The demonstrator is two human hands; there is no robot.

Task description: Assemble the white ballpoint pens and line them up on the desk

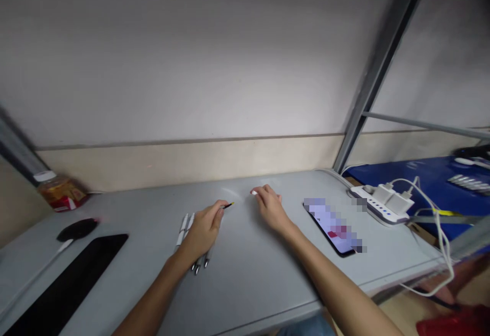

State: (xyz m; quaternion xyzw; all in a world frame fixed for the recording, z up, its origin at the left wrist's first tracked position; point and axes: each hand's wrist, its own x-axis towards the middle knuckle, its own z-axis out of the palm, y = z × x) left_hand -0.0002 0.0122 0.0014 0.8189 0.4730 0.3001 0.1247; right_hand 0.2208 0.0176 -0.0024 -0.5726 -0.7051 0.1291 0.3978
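Note:
My left hand [206, 226] is closed in a pinch on a pen, mostly hidden by the fingers. Its thin dark refill [228, 205] sticks out to the right, with a yellowish tip. Beneath and beside that hand, several white pens [182, 230] lie on the grey desk, their dark-and-silver ends showing below the wrist. My right hand [269, 204] is a short way to the right, above the desk. Its thumb and forefinger pinch a small white piece [254, 192], too small to make out clearly. The two hands are apart.
A lit phone [331, 226] and a white power strip [378, 206] with plugs and cables lie on the right. Left are a black flat panel [72, 280], a round black charger pad [77, 229] and a drink bottle [63, 193]. Metal posts flank the desk [252, 285].

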